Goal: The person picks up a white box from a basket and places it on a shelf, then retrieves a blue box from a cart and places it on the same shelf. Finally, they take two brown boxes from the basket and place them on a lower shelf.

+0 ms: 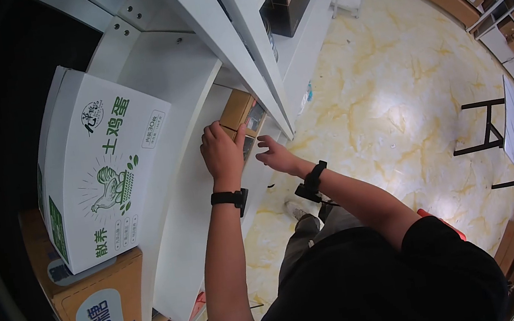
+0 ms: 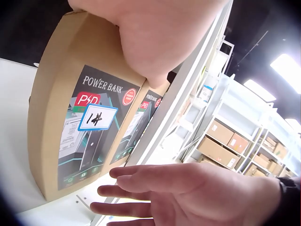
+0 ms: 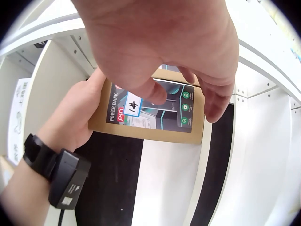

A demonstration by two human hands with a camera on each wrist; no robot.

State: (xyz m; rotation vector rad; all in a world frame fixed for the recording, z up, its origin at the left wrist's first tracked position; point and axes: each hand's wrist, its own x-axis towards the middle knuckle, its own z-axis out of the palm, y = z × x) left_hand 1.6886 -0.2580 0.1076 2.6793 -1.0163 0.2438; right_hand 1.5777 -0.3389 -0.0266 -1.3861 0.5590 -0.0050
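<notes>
My left hand (image 1: 222, 155) holds the side of a brown cardboard power bank box (image 2: 70, 61) on the white shelf, fingers over its upper edge. The box front has a dark "POWER BANK" print and a white, blue-edged label (image 2: 98, 117) marked "1#". Right beside it stands a second power bank box (image 2: 139, 126) of the same print. My right hand (image 1: 279, 157) is just off the boxes' printed side, fingers spread and loosely bent, holding nothing. In the right wrist view that hand (image 3: 164, 42) overlaps the labelled box, while the left hand (image 3: 77, 110) grips its far end.
Left of the hands, a white egg box (image 1: 109, 173) with green print stands over a brown carton (image 1: 102, 317). White shelf posts (image 1: 235, 46) rise just beyond the boxes. A folding table (image 1: 513, 133) and stacked cartons line the right side of the marbled floor (image 1: 386, 104).
</notes>
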